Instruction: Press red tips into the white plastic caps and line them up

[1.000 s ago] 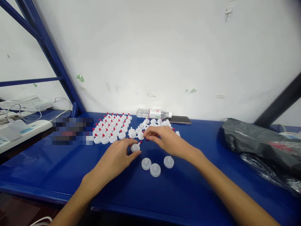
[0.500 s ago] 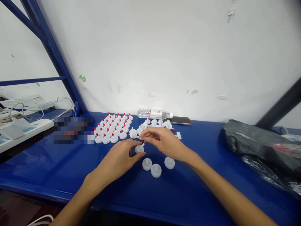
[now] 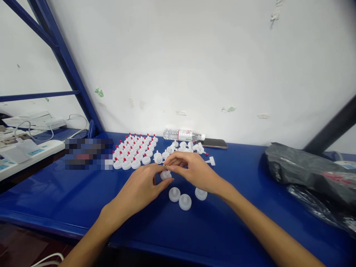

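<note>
Head view: a clear bottle (image 3: pixel 180 135) lies on its side at the back of the blue counter (image 3: pixel 150 230), by the wall. Well in front of its left end, on the person's side, is the white cap (image 3: pixel 166 175) being handled. The left hand (image 3: pixel 146 181) has that cap between thumb and bent fingers, which are parted only by the cap's width. The right hand (image 3: pixel 193 168) reaches in from the right, its thumb and fingertips brought close together over the cap's spout; whether they pinch the spout, a small tip or nothing is hidden, so I cannot tell.

Directly in front of the bottle, partly behind the right hand, is a jumble of white spouted pieces (image 3: pixel 158 157). In front and to the left of the bottle stand rows of red-tipped caps (image 3: pixel 136 163). Farthest out in front of it are three loose caps (image 3: pixel 185 202), with no red tips on them. A phone (image 3: pixel 214 143) lies just beside the bottle's right end, and a dark plastic bag (image 3: pixel 300 167) is well off to its right.

The likeliest trouble is the smooth, round cap turning or slipping if the left fingers grip only its rim while the right ones push sideways. A crooked push could also bend the narrow spout. A careless elbow or wrist might scatter the loose caps.
</note>
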The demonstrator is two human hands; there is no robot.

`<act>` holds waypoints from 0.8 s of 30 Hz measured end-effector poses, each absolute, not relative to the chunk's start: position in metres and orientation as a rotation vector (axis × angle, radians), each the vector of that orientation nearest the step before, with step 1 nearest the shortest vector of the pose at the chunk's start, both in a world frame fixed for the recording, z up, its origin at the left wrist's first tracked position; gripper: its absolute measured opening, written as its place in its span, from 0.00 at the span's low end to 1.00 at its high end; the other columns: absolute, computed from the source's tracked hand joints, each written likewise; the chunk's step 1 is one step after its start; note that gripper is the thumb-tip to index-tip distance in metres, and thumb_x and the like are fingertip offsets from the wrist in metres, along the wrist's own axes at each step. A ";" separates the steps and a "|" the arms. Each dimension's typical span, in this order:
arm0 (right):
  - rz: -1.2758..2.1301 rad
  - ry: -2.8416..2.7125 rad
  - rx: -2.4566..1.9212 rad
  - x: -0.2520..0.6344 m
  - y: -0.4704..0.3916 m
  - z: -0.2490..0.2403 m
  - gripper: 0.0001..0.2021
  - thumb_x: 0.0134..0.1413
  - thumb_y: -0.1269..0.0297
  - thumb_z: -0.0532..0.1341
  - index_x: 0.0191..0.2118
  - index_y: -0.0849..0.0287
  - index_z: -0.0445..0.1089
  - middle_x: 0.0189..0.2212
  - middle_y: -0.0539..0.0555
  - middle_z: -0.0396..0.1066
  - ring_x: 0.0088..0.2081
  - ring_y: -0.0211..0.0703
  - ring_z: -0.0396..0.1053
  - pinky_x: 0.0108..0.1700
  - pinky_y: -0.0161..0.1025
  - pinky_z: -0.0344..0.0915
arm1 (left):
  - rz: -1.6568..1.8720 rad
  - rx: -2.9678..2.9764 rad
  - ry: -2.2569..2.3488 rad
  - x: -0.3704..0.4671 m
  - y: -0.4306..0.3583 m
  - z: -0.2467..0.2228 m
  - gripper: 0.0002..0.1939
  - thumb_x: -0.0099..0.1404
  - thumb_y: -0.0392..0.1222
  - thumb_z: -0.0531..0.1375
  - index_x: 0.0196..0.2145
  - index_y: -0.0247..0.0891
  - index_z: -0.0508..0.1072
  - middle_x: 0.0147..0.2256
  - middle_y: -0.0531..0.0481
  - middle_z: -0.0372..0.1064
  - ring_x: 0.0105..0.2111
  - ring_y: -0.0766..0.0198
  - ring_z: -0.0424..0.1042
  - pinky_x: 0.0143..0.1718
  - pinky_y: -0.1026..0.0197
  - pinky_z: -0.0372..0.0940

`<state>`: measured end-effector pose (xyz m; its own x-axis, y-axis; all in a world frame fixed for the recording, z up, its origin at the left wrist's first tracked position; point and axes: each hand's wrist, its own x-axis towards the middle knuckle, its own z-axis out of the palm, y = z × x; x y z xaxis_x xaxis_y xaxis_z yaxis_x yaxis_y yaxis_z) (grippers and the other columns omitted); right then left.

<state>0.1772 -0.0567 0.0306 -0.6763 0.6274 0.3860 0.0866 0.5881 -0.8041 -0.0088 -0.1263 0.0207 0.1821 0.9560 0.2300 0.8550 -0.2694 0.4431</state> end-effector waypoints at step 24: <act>0.960 -2.065 -0.671 0.174 -0.056 0.032 0.02 0.56 0.68 0.67 0.35 0.55 0.79 0.34 0.49 0.80 0.35 0.40 0.77 0.39 0.36 0.71 | 0.887 2.197 1.796 -0.011 -0.126 0.020 0.17 0.67 0.53 0.60 0.48 0.45 0.79 0.35 0.52 0.80 0.27 0.61 0.75 0.31 0.61 0.65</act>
<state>0.1743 -0.0564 0.0319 -0.5822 0.7038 0.4070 0.1421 0.5810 -0.8014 -0.0107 -0.1264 0.0204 0.0984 0.9364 0.3368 0.8366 -0.2611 0.4815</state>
